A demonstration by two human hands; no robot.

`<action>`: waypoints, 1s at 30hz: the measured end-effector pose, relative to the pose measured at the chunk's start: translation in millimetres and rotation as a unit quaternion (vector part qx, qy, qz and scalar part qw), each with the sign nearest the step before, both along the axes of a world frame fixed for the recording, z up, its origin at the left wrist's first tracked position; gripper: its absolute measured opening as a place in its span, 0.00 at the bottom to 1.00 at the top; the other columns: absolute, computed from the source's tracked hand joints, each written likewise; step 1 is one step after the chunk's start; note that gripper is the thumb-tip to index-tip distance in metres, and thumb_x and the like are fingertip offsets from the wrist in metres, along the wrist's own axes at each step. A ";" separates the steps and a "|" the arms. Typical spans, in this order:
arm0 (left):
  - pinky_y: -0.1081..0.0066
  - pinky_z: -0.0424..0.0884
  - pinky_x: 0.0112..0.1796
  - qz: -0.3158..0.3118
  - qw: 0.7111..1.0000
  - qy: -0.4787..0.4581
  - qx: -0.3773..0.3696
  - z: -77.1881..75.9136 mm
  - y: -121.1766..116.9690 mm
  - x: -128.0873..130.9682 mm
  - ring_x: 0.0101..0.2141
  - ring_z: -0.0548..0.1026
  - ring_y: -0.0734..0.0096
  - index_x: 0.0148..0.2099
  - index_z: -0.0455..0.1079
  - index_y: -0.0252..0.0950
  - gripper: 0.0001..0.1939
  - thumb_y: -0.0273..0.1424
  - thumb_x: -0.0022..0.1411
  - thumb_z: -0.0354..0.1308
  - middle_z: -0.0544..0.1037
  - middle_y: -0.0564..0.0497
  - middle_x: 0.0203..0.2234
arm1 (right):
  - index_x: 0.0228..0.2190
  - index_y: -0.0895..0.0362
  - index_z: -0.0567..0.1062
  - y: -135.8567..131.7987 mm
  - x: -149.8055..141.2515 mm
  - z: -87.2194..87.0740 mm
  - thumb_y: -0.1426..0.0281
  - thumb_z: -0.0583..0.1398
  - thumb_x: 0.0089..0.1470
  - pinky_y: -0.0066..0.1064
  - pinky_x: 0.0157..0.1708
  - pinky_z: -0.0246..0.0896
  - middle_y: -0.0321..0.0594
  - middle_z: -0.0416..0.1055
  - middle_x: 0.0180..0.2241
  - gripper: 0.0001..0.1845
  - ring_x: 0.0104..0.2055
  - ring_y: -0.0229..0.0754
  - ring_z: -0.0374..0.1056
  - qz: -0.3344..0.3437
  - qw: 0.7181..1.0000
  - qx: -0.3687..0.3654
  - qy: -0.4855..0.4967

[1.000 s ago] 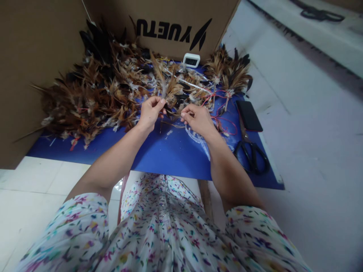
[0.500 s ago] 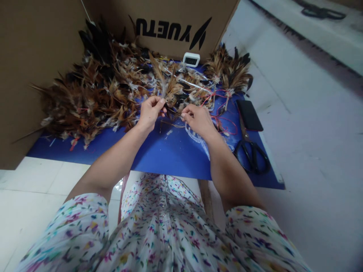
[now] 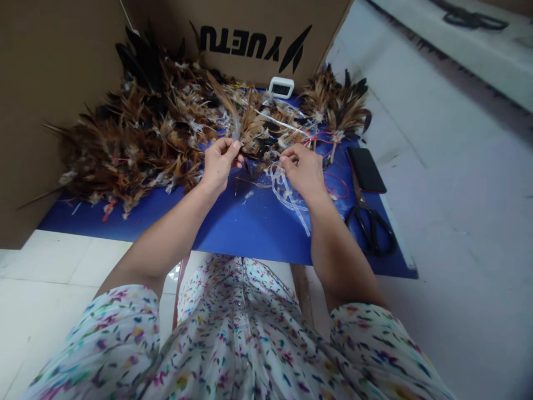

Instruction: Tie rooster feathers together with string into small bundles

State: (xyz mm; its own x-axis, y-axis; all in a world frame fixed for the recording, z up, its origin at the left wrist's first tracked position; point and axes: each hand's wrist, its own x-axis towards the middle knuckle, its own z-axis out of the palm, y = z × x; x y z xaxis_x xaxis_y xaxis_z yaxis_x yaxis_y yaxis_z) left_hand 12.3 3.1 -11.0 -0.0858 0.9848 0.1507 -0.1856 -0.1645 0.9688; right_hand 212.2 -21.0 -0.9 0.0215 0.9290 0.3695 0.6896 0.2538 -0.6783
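Left hand [image 3: 217, 165] pinched feathers [image 3: 236, 129], right hand [image 3: 303, 169] clear strip [image 3: 303, 221]; bunches [image 3: 347, 114] lay gathered, held feathers seemed unbound.

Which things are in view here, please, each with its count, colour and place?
Feather pile: uncountable, brown and black, left and centre
Feather clusters: several, brown and black, right rear
Clear strips: several, by the right hand
Red cord: uncounted strands, right
Timer: one, white, rear
Flat slab, likely a phone: one, black, right
Scissors: one pair, black handles, near right corner
Work surface: one, blue, centre
Cardboard: two panels, brown, left and rear
Unclear object: one, dark, top right
Floor: pale, below
Left hand: one, pinching feathers
Right hand: one, at the strips
Clothing: white, multicoloured pattern, bottom
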 end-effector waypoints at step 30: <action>0.80 0.67 0.23 0.061 0.998 0.002 0.021 3.9 4.1 -6.9 0.22 0.71 0.82 0.32 0.65 0.38 0.13 0.38 0.65 0.62 0.73 0.56 0.24 | 0.38 0.62 0.78 14.3 -37.1 -38.3 0.75 0.45 0.65 0.46 0.45 0.59 0.57 0.73 0.40 0.22 0.44 0.54 0.65 0.093 0.909 0.068 -0.400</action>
State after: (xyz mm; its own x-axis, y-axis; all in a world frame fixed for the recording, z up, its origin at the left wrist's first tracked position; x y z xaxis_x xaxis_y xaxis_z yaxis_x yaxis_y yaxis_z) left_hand 5.4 7.2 -7.1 -0.2037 0.9599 0.1925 -0.1580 -0.2263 0.9612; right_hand 175.1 -6.7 -39.2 -0.4564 0.8342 0.3094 0.8856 0.4597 0.0669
